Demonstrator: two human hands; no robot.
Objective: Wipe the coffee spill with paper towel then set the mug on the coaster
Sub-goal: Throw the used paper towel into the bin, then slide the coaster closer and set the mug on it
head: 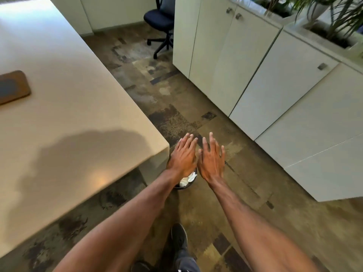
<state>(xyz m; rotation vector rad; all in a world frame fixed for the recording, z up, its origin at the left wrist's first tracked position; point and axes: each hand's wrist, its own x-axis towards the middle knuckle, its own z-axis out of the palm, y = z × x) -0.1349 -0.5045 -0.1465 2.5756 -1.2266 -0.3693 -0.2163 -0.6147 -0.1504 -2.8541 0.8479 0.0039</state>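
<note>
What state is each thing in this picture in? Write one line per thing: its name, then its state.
left hand: open, fingers straight, holding nothing, above the bin
right hand: open, fingers spread, holding nothing
paper towel: crumpled, lying in the bin
bin: upright, uncovered
coaster: flat on the table, visible part bare
cabinet doors: shut

Your coaster (13, 86) lies flat on the pale table (78, 95), far left of view, cut off by the frame: brown, rounded corners, dark grey centre patch. Your paper towel (186, 180), white and crumpled, sits in the dark bin (185, 187) on the floor by the table corner
</note>
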